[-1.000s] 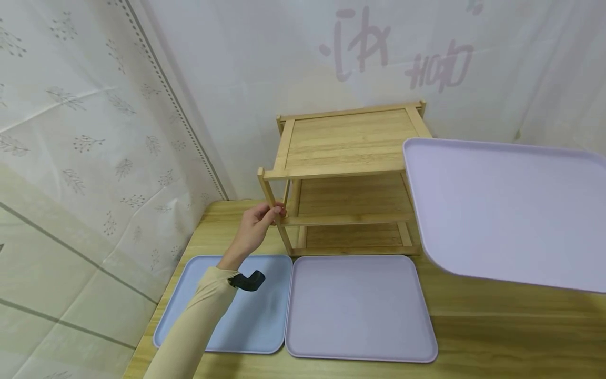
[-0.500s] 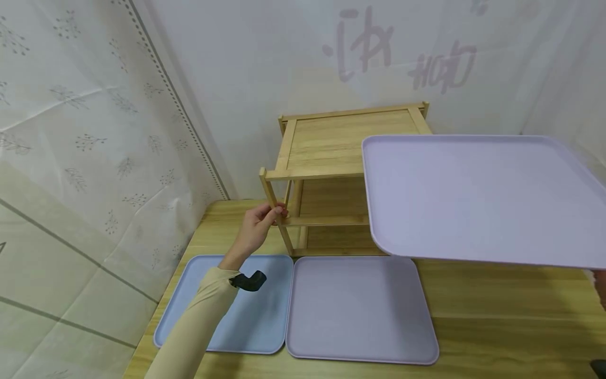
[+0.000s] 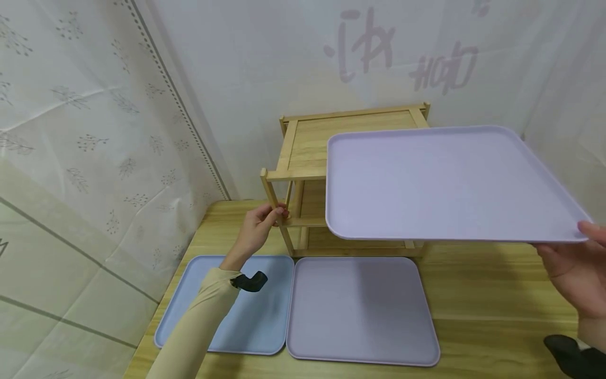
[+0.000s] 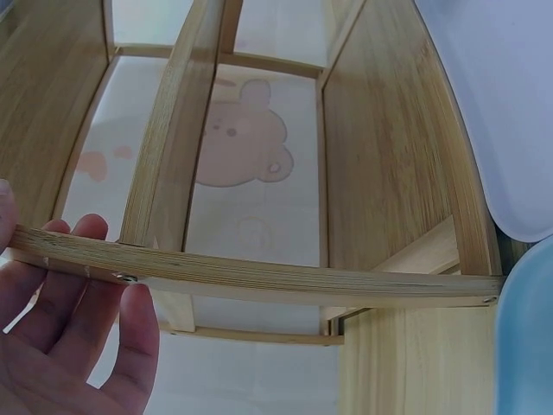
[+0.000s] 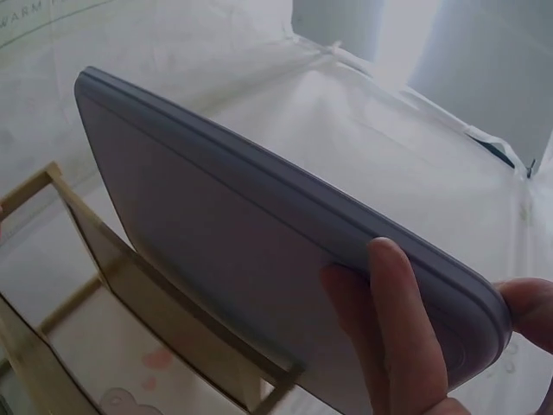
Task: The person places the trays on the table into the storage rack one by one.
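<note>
The wooden rack [image 3: 331, 173] is steadied by the left hand [image 3: 258, 229], fingers curled round its front post, while the lilac tray [image 3: 445, 184] is pinched at its near corner by the right hand [image 3: 575, 268] and held level before the rack's upper shelves.

The right wrist view shows "WARM" printed on the wall covering [image 5: 52, 22]

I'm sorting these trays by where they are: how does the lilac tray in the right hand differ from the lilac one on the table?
The held lilac tray is in the air, gripped at its near right corner by the right hand; the table's lilac tray lies flat on the wood, untouched. The held one hangs before the bamboo rack; the other lies beside the blue tray. Both look alike in colour and shape.
</note>
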`<move>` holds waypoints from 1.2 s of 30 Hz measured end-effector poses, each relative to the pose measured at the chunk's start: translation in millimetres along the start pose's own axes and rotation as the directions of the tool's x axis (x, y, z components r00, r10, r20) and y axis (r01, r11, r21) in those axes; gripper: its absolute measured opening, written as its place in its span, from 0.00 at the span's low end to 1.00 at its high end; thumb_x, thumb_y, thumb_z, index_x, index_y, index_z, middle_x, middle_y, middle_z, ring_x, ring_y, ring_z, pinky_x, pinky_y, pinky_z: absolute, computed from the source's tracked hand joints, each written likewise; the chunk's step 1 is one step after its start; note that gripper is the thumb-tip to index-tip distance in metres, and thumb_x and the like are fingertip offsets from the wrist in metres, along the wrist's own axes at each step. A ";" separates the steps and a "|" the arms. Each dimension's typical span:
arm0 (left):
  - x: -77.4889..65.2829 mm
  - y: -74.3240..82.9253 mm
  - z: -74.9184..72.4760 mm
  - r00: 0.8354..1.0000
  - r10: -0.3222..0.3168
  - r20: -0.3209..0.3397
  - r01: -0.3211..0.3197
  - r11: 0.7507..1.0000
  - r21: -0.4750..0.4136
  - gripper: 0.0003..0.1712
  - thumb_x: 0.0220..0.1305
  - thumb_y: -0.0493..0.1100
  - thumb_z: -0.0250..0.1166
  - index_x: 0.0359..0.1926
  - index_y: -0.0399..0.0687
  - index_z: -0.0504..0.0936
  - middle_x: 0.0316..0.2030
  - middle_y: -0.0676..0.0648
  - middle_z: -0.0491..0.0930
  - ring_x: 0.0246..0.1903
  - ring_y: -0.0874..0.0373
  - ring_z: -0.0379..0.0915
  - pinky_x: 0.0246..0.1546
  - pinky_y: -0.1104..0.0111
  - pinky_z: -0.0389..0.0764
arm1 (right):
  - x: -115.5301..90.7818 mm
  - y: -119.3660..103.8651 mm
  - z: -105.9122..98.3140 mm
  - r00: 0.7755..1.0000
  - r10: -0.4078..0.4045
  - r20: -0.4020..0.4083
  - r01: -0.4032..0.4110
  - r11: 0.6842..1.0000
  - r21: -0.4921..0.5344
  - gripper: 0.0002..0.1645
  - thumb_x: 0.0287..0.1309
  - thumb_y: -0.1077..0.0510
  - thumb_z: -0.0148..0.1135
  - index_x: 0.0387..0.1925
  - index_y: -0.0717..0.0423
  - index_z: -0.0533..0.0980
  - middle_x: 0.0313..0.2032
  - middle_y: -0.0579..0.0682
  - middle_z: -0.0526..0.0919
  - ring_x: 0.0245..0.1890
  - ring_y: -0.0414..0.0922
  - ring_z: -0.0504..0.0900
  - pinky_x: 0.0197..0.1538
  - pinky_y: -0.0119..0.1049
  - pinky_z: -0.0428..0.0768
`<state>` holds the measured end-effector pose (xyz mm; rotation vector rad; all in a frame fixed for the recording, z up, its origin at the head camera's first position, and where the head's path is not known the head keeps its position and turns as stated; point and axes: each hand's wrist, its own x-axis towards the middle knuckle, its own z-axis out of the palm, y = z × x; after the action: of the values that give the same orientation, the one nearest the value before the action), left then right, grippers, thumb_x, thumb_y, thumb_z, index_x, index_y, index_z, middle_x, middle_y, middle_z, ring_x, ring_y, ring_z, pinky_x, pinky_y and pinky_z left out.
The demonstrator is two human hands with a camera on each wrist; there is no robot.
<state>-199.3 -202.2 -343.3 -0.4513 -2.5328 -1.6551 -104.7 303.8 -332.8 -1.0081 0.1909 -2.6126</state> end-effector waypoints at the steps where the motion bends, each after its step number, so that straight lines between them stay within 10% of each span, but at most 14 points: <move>1: -0.1 0.0 0.0 1.000 0.000 0.000 0.000 1.000 0.000 0.17 0.73 0.38 0.53 0.47 0.25 0.78 0.44 0.29 0.82 0.47 0.37 0.78 0.45 0.47 0.78 | 2.8 2.2 0.4 1.000 0.022 0.001 -0.022 1.000 0.011 0.35 0.72 0.54 0.10 0.73 0.65 0.48 0.68 0.72 0.55 0.67 0.70 0.59 0.68 0.56 0.63; 21: -1.3 -1.8 0.4 1.000 0.017 -0.021 -0.017 1.000 -0.010 0.15 0.71 0.35 0.54 0.49 0.26 0.79 0.44 0.27 0.81 0.45 0.33 0.75 0.37 0.75 0.77 | 46.5 35.0 3.7 0.983 0.125 -0.132 -0.127 0.992 -0.007 0.35 0.70 0.57 0.09 0.76 0.57 0.45 0.69 0.65 0.61 0.66 0.66 0.65 0.65 0.53 0.69; 28: -1.0 -0.3 0.6 0.999 0.012 -0.045 -0.011 1.000 0.018 0.15 0.71 0.35 0.53 0.49 0.25 0.79 0.43 0.29 0.82 0.43 0.38 0.77 0.44 0.48 0.80 | 57.4 43.5 1.9 0.983 0.106 -0.150 -0.113 0.993 -0.037 0.35 0.71 0.59 0.10 0.75 0.59 0.45 0.68 0.65 0.63 0.64 0.66 0.68 0.63 0.53 0.71; 36: 8.1 -30.0 0.9 0.998 0.042 -0.053 -0.042 0.999 -0.002 0.14 0.72 0.34 0.52 0.49 0.28 0.79 0.41 0.30 0.81 0.36 0.62 0.79 0.42 0.54 0.82 | 69.0 53.2 -3.0 0.981 0.103 -0.162 -0.118 0.990 -0.082 0.33 0.71 0.62 0.13 0.74 0.62 0.48 0.66 0.66 0.66 0.62 0.65 0.71 0.61 0.52 0.73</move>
<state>-215.6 -211.0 -368.4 -0.4516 -2.4668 -1.6340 -140.8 229.7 -304.5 -0.7951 0.3967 -2.6014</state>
